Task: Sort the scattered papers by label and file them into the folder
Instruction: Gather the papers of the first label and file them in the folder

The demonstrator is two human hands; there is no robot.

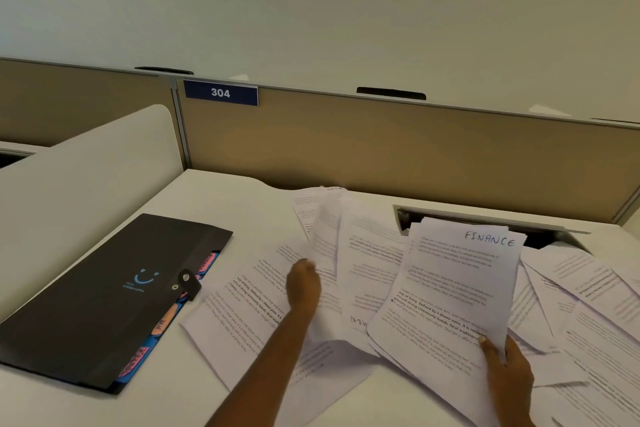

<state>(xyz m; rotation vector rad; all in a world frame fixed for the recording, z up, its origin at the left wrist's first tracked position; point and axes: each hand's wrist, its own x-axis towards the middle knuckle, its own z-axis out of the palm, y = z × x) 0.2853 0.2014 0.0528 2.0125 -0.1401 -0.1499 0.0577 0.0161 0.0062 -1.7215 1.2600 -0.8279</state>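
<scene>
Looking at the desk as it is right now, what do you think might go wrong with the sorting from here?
1. The right hand pinches the FINANCE stack only at its lower corner; sheets might fan out or slide from that grip.
2. The left hand lifts a sheet whose label isn't readable, so it could be misfiled.
3. Loose papers lie beside the open cable slot and could slip in.

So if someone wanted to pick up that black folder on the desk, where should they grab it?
Probably along the long edge facing the papers, coming from the right. The black folder lies flat and closed on the desk, snap strap fastened, and its coloured tabs stick out there, so that edge gives fingers something to slip under. Both hands are busy with papers.
</scene>
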